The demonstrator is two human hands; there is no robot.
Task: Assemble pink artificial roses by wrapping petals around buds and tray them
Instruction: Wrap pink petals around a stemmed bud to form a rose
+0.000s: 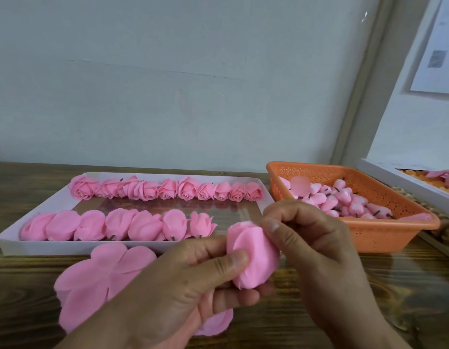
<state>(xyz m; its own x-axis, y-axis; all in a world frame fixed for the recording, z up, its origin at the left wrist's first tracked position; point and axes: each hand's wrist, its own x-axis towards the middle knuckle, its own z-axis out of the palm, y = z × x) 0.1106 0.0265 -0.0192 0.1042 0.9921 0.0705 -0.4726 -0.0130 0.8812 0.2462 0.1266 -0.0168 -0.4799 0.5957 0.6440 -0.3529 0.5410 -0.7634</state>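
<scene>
the left hand (183, 280) pinched a partly wrapped pink rose (252, 255) between thumb and curled fingers, above the wooden table (344, 285). the right hand (311, 243) gripped the rose's far side, fingers curled. a stack of flat pink petals (100, 278) lay on the table under the left hand. behind it, the white tray (42, 248) held two rows of roses: back row (165, 190), front row (117, 225). an orange basket (369, 233) to the right held buds (344, 197).
</scene>
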